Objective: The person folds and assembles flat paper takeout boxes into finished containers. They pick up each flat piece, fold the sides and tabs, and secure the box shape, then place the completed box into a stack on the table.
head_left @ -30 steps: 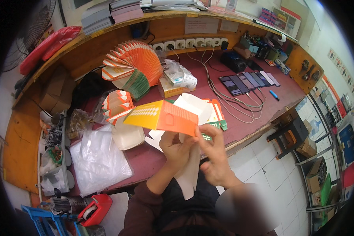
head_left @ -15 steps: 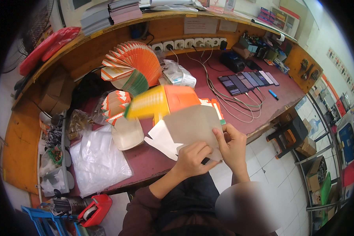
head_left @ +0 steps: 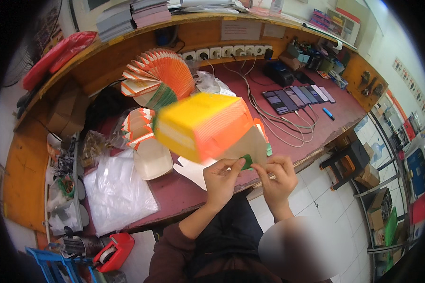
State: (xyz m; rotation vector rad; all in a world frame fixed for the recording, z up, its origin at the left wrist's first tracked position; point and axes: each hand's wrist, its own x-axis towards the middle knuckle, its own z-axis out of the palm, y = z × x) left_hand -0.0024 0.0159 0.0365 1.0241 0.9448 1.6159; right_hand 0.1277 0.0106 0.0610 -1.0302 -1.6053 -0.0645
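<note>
A yellow and orange cardboard food box, partly folded and blurred by motion, is held above the table's front edge. A small green flap shows at its near corner. My left hand pinches the card beside the green flap. My right hand grips the same corner from the right, thumb and fingertips pressed together. White cardboard lies below the box, left of my left hand. Nested orange and white boxes sit to the left, with a plain open tray-like box in front.
Farther back, a fanned stack of orange boxes stands on the maroon table. Clear plastic bags lie at the left. Phones with cables are at the right. A red tape dispenser is at the lower left.
The box has turned, bringing its yellow and orange sides toward me while the plain inner panel shows less. Both hands shifted slightly along its near corner, and the green flap came into view.
</note>
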